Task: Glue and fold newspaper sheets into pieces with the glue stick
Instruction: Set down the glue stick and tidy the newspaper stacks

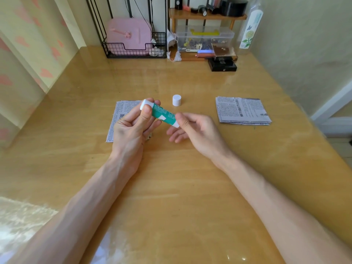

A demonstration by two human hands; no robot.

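over the near worktop (171, 197): two hands; left hand (129, 130) is gripping the glue stick (162, 114), right hand (194, 128) fingers are pinching its end.
glue stick: one, uncapped; over-twisting is probably risking smeared fingers.
newspaper sheet (116, 121): one, unpinned, likely sliding under glue.
cap (177, 100): one, standing, easily knocked.
folded stack (243, 111): one, lying well apart at right.

My glossy wooden bench (171, 187) carries a flat newspaper sheet (114, 122) at ten o'clock from me, a white cap (177, 100) standing upright at twelve, and a stack of folded newspaper pieces (242, 110) at two. Along the far edge sit a black wire basket (133, 51) at eleven, a wooden rack (205, 16) at twelve and a black box (222, 66) at one.
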